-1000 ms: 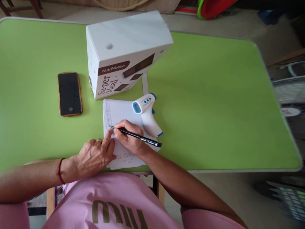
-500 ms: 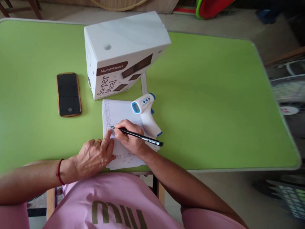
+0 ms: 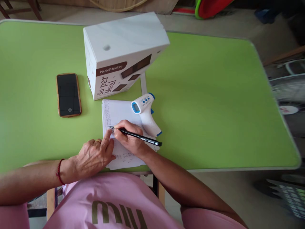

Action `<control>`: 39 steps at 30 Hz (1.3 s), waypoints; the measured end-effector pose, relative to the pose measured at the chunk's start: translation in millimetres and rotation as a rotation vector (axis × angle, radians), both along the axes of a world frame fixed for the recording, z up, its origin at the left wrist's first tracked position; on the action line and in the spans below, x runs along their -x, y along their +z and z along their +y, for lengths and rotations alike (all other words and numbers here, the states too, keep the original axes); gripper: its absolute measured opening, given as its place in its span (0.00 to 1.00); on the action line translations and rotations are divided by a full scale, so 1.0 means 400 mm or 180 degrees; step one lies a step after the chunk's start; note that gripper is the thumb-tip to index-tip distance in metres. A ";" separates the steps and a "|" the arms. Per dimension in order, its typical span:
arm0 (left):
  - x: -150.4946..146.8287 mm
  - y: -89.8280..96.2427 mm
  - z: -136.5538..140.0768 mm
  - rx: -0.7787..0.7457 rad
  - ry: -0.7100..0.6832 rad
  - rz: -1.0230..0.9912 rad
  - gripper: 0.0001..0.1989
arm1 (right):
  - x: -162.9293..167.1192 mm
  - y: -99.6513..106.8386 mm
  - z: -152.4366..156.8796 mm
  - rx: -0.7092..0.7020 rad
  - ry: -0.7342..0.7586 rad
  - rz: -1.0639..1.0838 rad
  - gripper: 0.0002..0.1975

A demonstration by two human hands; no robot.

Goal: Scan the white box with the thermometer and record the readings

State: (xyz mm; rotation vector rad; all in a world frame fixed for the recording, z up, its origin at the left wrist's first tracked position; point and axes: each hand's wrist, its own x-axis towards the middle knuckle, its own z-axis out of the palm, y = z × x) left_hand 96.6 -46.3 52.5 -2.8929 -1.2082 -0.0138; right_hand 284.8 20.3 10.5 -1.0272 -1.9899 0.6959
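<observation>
My right hand grips a black pen between thumb and fingers. Its tip meets a sheet of paper near the left edge, by a column of small handwriting. My left hand rests on the lower left of the paper with nothing in it. Its index finger stretches to a spot just beside the pen tip, while the other fingers bend loosely. A white and blue infrared thermometer lies partly over the paper's right side. My right hand hides the middle of the sheet.
Beyond the paper, a white Nutrimotion carton stands on the green table. To its left lies a phone in a brown-edged case. A fan stands past the table's right edge.
Almost nothing differs. The pen's rear end has shifted very slightly to the left; both hands stay in place on the paper.
</observation>
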 end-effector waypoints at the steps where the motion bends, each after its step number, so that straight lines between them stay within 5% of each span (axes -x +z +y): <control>1: 0.000 0.000 0.000 -0.0003 -0.0009 -0.0010 0.22 | 0.000 -0.001 0.000 0.0040 -0.0001 -0.0008 0.07; 39: 0.000 0.003 0.003 0.0117 0.0033 -0.0047 0.18 | -0.002 0.004 -0.002 -0.0015 -0.0205 0.0028 0.08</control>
